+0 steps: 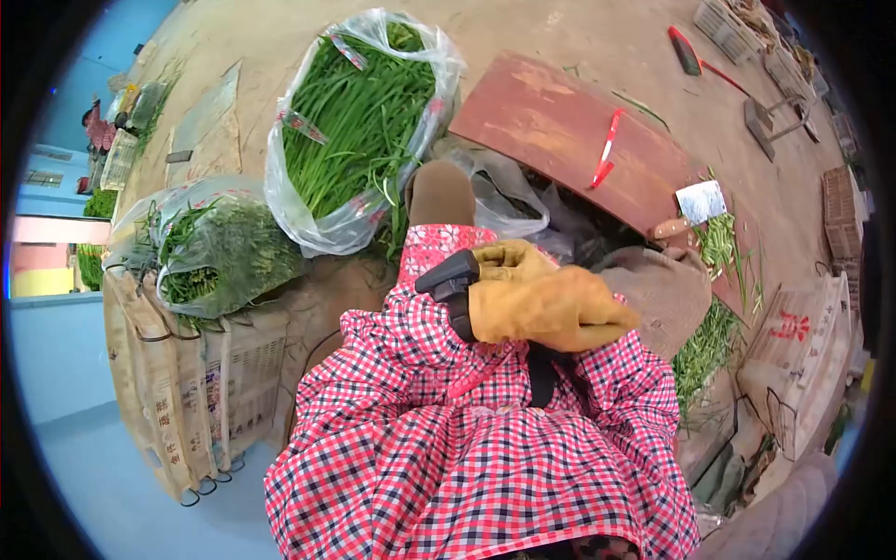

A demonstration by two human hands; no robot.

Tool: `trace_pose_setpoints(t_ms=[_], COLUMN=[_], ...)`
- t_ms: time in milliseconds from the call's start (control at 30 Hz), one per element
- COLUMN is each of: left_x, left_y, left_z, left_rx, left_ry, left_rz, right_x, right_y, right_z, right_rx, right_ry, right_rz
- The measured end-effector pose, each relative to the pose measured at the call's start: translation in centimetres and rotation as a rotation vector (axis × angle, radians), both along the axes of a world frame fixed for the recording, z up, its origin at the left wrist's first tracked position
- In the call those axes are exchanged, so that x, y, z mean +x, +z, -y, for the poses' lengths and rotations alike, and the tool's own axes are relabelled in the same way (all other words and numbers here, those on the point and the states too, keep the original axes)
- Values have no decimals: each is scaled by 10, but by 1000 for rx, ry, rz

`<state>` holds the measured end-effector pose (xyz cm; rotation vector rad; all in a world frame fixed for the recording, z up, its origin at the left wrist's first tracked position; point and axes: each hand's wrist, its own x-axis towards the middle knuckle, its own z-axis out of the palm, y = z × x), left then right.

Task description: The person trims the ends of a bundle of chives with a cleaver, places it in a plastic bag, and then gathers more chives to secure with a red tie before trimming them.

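My left hand (551,310), in a yellow work glove, lies across my right hand (513,259) above my lap. Its fingers are closed near the right wrist, and what they grip is hidden. A black device (450,283) is strapped at my left wrist. The right hand wears a similar glove and is mostly covered, so its fingers cannot be read. Beyond my knee stands a clear plastic bag (280,201) packed with long green leafy stalks (359,121). A reddish board (551,112) lies ahead, with a red-and-white tape strip (609,149) across it.
Left are another bag of greens (233,252) and a stack of folded crates (187,373). Cut stalks (717,245) and a white label (700,201) lie on the board's right end. A red-handled brush (686,51) is on the floor. A person (98,129) is far left.
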<state>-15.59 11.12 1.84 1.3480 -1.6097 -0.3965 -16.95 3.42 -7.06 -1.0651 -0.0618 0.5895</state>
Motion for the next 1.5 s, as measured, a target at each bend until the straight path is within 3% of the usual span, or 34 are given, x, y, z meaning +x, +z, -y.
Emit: trace_pose_setpoints(t_ms=[100,200,267,367,433,500,567,633,700,800,833,867,900,933,967,1000,1033,1100,1133,1200,1267,1367,1500], left_x=[-15,-29,-53,-61,-76,-80,-77,-76,-73,-33,-9,4,12,34,57,83,100,160,181,229,233,236,239], left_y=[6,3,-9,-4,-37,-11,-24,-30,-25,19,42,41,27,5,2,7,-12,-60,-75,-160,-174,-195,-208], left_z=[-8,-10,-9,-15,-10,-31,-21,-19,-18,-32,-43,-50,-61,-59,-73,-91,-107,-159,-191,-255,-284,-301,-316], left_rx=[99,517,556,507,-230,332,58,64,81,418,375,287,51,81,-55,-73,-29,-55,237,326,573,691,1016], left_ry=[-172,-380,-534,-703,-711,-803,-777,-755,-821,-600,-526,-282,119,144,556,782,1026,1145,1372,1597,1683,1664,1663], left_rz=[-263,-716,-991,-1083,-754,-1566,-1202,-1309,-1754,-1228,-1038,-647,-444,-714,-432,-275,-411,-594,-461,-130,20,294,167], right_x=[-25,-52,-53,-61,-58,-61,-62,-57,-51,-35,-34,-33,-32,-33,-26,-19,-21,-20,-20,-19,-17,-1,23], right_y=[24,-51,27,37,59,57,58,63,63,61,56,51,46,24,29,35,30,30,31,22,18,19,21], right_z=[0,-3,3,5,4,2,0,-2,-2,4,7,11,15,33,41,48,56,65,67,75,78,71,65], right_rx=[144,529,127,-13,-54,-100,-100,-124,-88,85,98,92,69,-182,-264,-346,-324,-409,-430,-413,-426,-497,-528], right_ry=[16,-167,216,288,359,379,358,334,329,311,161,2,-155,-272,-301,-330,-426,-497,-531,-532,-519,-451,-416], right_rz=[-34,-77,-192,-170,-232,-187,-100,-70,-15,-120,10,150,282,156,95,30,74,66,22,-38,-71,-113,-92])
